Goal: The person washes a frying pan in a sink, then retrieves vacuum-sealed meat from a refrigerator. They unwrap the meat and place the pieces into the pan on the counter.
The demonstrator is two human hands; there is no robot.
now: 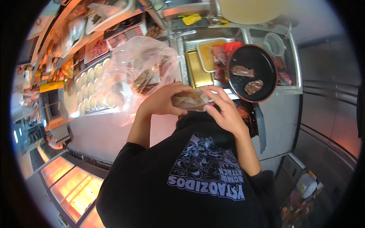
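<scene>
A plastic-wrapped piece of brown food, perhaps meat [189, 99], is held between my two hands. My left hand [165, 98] grips its left end, while my right hand [223, 111] pinches its right end with thumb and fingers. Left of them lies a large clear plastic bag [137, 51] with more brown wrapped pieces [145, 81] in it. To the right, a round black pan [256, 61] with a reddish rim contains two similar wrapped pieces, an upper one [242, 71] and a lower one [253, 87]. The pan sits at the sink's edge.
In the sink are a gold-coloured tray [198, 68], a white-rimmed container [202, 57] and red packaging [219, 61]. A tray of pale round items [91, 85] stands left. A clear round container [274, 44] is beyond the pan. Yellow cloth [191, 19] lies behind the sink.
</scene>
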